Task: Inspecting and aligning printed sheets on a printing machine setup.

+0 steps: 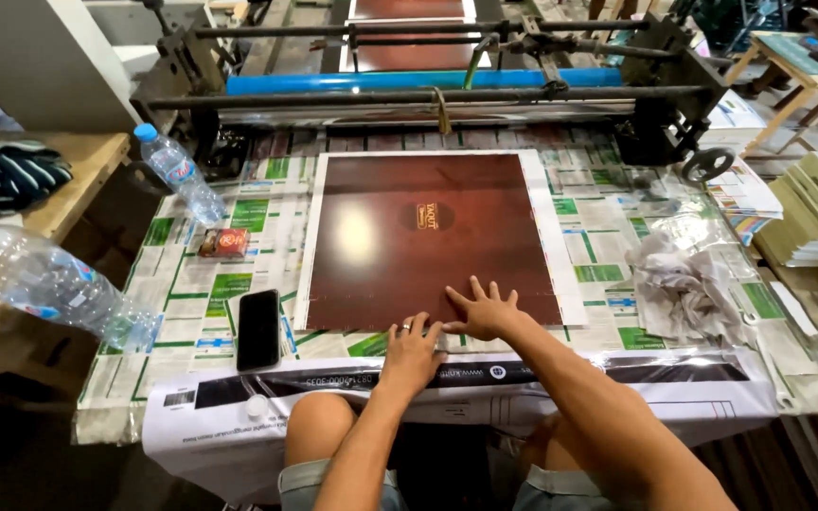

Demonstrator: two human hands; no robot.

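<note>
Head view: paper-covered worktable (191, 312) fronting a roller machine (428, 95) w/ blue roller. Glossy dark-brown printed sheet (428, 237) lies flat, centre, long axis running away toward machine. Both hands at sheet's near edge: right hand (483, 310) flat on it, fingers splayed; left hand (412, 348) just beside, fingers together, pressing near edge, nothing gripped. Sheet lies ahead of fingertips; right hand nearer. Black phone (258, 328) left of sheet; crumpled paper (684, 284) right.

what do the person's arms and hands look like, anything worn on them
Both forearms are bare, with no sleeves showing and no gloves. The left hand has a ring on one finger. The right hand shows no ring, watch or band that I can make out.
</note>
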